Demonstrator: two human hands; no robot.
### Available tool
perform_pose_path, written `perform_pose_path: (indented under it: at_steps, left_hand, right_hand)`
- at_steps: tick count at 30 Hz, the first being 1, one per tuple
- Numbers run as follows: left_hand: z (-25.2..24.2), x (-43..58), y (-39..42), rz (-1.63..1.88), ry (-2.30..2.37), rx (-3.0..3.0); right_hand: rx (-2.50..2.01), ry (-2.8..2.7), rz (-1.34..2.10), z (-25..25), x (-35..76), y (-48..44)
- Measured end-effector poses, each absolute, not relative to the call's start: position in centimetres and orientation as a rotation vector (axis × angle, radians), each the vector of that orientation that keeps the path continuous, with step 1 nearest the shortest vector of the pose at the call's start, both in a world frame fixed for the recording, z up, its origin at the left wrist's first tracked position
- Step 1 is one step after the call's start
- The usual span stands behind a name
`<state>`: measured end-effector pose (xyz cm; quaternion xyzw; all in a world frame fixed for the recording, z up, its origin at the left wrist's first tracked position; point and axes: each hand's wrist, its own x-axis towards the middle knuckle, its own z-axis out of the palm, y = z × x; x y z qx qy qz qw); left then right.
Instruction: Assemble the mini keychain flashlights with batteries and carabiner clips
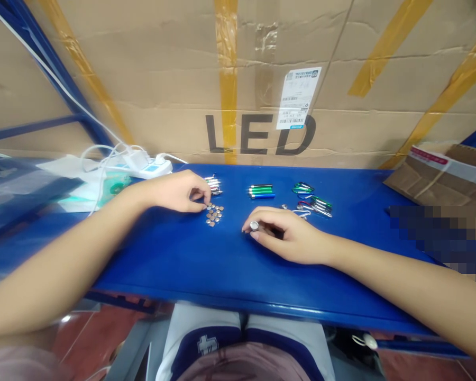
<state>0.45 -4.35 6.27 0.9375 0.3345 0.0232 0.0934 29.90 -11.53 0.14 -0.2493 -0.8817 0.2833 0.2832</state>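
Note:
My left hand (180, 191) is over the left middle of the blue table, its thumb and fingertips pinched at the upper edge of a cluster of small round button cells (213, 216). Whether a cell is between those fingertips cannot be made out. Just behind this hand lies a group of small silver parts (213, 185), partly covered by the fingers. My right hand (283, 233) is closed around a small silver tube (254, 226), its round end facing me; the rest is hidden in the fingers. Green, blue and black metal tubes (262, 191) lie side by side farther back, between the hands.
Several coloured carabiner clips (315, 205) lie beyond my right hand. A white power strip (148, 166) with cables stands at the back left. At right is an open cardboard box (440, 174). A large carton (174, 84) marked LED rises behind the table (206, 270).

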Motion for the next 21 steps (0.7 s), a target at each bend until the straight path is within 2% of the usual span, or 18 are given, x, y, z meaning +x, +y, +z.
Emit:
perform_pose_path:
  at_steps: [21]
  left_hand:
    - [5.4,0.1,-3.4,0.144,1.013,2.665]
  right_hand:
    - [-0.669,-2.371,0.755,0.2,29.8,-11.6]
